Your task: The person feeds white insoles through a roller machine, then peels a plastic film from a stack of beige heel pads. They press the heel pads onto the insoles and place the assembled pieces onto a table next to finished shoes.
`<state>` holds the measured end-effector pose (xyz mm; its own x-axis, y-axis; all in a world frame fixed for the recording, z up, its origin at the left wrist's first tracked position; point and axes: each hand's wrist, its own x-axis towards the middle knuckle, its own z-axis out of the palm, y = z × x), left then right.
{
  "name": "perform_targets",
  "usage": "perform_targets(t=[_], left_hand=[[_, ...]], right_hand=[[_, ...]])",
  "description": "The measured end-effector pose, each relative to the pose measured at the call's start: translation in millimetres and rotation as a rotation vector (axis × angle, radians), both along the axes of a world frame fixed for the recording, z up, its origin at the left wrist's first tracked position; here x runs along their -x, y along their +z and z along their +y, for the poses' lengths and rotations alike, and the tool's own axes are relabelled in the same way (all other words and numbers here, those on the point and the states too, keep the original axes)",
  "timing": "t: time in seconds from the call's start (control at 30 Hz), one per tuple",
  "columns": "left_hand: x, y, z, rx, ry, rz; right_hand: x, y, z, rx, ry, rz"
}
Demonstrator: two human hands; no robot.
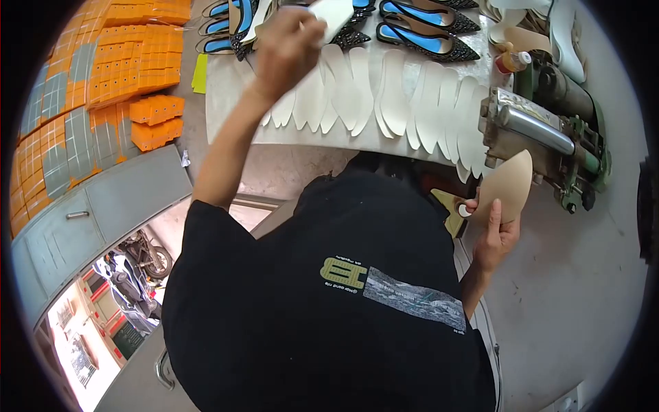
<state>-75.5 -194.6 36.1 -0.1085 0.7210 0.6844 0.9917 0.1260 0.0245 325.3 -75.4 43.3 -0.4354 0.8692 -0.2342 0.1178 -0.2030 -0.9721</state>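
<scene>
At the far edge of the table (226,103), the person's left hand (288,48) is stretched out at arm's length, its fingers curled shut around a white insole (331,15) that it holds above a row of black shoes (419,34) with blue linings. Just nearer than the shoes, a fan of white insoles (384,96) lies across the table's middle, each one overlapping the next, toes towards the person.

By the table's right end, the right hand (495,233) pinches a tan insole (509,184) at its lower end between thumb and fingers, with the pointed end up, just beside the steel roller of a green machine (549,130). Whether the insole touches the roller cannot be told. A small white wrap shows on the thumb. A small bottle (513,60) stands behind the machine, at the table's far right corner.

Stacks of orange boxes (130,62) fill the left side, well apart from the table, with a grey cabinet (103,206) below them.

With each hand busy on a separate piece, it seems wise to grip both insoles only at the edges, so their faces stay clean and flat. The left arm's long reach crosses the fan of insoles, so the forearm is best carried high enough not to drag the overlapping pieces out of line. The tan piece probably does best held square to the roller, with the fingertips low on it and away from the roller.
</scene>
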Motion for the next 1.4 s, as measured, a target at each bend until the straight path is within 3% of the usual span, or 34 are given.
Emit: perform_targets(t=[0.07,0.13,0.2,0.3,0.33,0.47,0.53,0.73,0.8,1.13,1.23,1.3,1.4], left_hand=[[-12.1,-52.6,-15.5,-0.108,-0.007,0.023],[-18.9,-81.7,-30.0,-0.058,0.072,-0.133],[-12.3,-67.3,-45.1,-0.11,0.212,-0.5],[12.6,-28.3,-63.3,-0.146,0.41,-0.734],[16.5,-26.9,-70.3,-0.151,0.426,-0.73],[38.3,-28.0,-82.3,-0.118,0.305,-0.169],[27.3,-52.3,-87.2,-0.137,0.213,-0.073],[-48.0,-184.1,-108.5,0.199,0.207,-0.227],[-67.3,-211.3,-116.4,0.338,0.169,-0.38],[-118.0,-219.2,-112.3,0.04,0.476,-0.493],[-148.9,-205.3,-110.6,0.251,0.448,-0.406],[-168.8,-206.9,-108.0,0.424,0.364,-0.602],[-169.9,-211.9,-110.1,0.41,0.326,-0.617]], right_hand=[[13.4,7.3,-6.5,0.008,0.07,-0.02],[23.2,11.7,-12.1,0.018,0.137,-0.043],[26.7,13.6,-17.0,0.029,0.151,-0.05],[30.2,17.2,-23.7,0.081,0.203,-0.044],[33.4,16.7,-25.1,0.082,0.22,-0.042],[39.4,13.7,-32.5,0.102,0.286,-0.083],[40.0,12.7,-35.3,0.118,0.288,-0.086],[38.9,10.6,-34.5,0.157,0.313,-0.126],[39.4,10.4,-33.9,0.155,0.328,-0.149],[47.4,11.8,-32.2,0.171,0.401,-0.191],[49.9,12.9,-29.6,0.161,0.408,-0.195],[51.0,13.1,-28.8,0.158,0.413,-0.202],[52.2,15.2,-28.5,0.159,0.435,-0.214]])
